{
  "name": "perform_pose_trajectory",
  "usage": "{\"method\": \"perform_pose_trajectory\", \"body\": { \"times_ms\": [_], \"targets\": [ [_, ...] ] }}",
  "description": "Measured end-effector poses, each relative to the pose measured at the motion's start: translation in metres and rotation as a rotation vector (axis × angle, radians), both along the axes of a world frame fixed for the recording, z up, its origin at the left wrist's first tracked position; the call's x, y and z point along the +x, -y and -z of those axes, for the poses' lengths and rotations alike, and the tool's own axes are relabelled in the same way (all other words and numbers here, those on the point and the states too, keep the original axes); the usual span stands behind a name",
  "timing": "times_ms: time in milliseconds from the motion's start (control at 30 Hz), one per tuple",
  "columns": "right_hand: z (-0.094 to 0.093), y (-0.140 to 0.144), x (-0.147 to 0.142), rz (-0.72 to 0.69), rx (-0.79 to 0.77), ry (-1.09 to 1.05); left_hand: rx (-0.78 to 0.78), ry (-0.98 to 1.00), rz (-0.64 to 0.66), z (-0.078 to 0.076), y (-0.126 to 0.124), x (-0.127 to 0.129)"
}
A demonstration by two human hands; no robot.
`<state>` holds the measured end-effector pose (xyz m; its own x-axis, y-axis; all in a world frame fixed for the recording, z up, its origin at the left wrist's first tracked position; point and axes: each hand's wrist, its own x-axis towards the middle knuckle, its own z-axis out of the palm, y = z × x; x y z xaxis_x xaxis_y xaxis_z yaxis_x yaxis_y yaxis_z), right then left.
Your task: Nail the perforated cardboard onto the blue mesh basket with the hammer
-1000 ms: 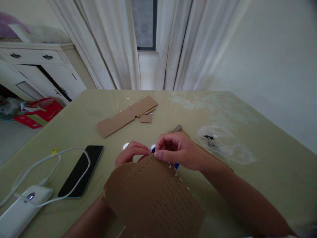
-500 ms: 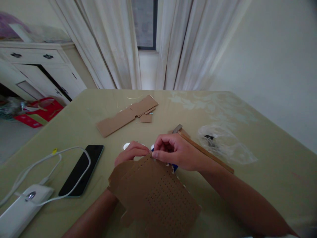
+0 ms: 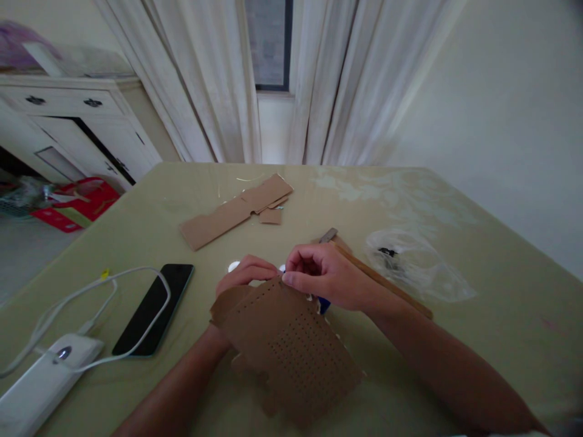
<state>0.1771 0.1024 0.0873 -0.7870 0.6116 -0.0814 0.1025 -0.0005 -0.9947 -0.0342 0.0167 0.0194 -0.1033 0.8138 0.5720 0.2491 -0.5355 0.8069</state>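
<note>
A brown cardboard piece point(image 3: 291, 346) with rows of punched holes is tilted up in front of me. My left hand point(image 3: 246, 274) is behind its upper left edge, closed on the cardboard, with part of the fingers hidden. At the top corner, my right hand point(image 3: 321, 276) pinches the edge between thumb and forefinger; anything small between the tips is too fine to make out. A blue object point(image 3: 323, 304) shows partly beneath my right hand. Just beyond the hands lie a white round object point(image 3: 234, 266) and a wooden-handled tool with a metal head point(image 3: 328, 235).
Cut cardboard strips point(image 3: 218, 221) lie at the back of the table. On the left are a black phone point(image 3: 155, 309) and a white power bank point(image 3: 50, 382) with a looping white cable point(image 3: 132, 270). A clear plastic bag point(image 3: 419, 267) with dark bits sits right.
The cardboard has swung slightly, its left flap and lower edge shifting right. Both hands keep their hold at the top corner. The whole view has shifted a little.
</note>
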Motion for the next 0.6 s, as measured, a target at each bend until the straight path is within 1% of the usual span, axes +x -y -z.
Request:
{"method": "perform_pose_trajectory", "body": {
  "times_ms": [67,133,200,267,333,400,467,533,600],
  "targets": [
    [0.001,0.000,0.000,0.006,0.000,0.006,0.011,0.001,0.005,0.000,-0.002,0.000],
    [0.002,-0.001,0.001,0.018,0.003,0.014,0.012,0.014,-0.035,-0.002,-0.003,-0.003],
    [0.003,-0.002,0.002,0.030,0.007,0.019,-0.015,0.070,-0.149,-0.005,-0.003,-0.008],
    [0.004,-0.003,0.002,0.035,0.002,0.021,-0.046,0.169,-0.264,-0.008,-0.002,-0.013],
    [0.005,-0.004,0.001,0.038,-0.002,0.022,-0.024,0.250,-0.317,-0.012,0.000,-0.017],
    [0.004,-0.004,0.001,0.045,0.003,0.024,0.041,0.218,-0.322,-0.015,0.003,-0.020],
    [0.004,-0.006,0.001,0.057,0.019,0.034,0.096,0.078,-0.301,-0.019,0.006,-0.023],
    [0.003,-0.008,0.001,0.070,0.031,0.047,0.120,-0.054,-0.250,-0.021,0.009,-0.026],
    [0.003,-0.009,0.001,0.084,0.036,0.049,0.122,-0.102,-0.188,-0.023,0.010,-0.028]
  ]
}}
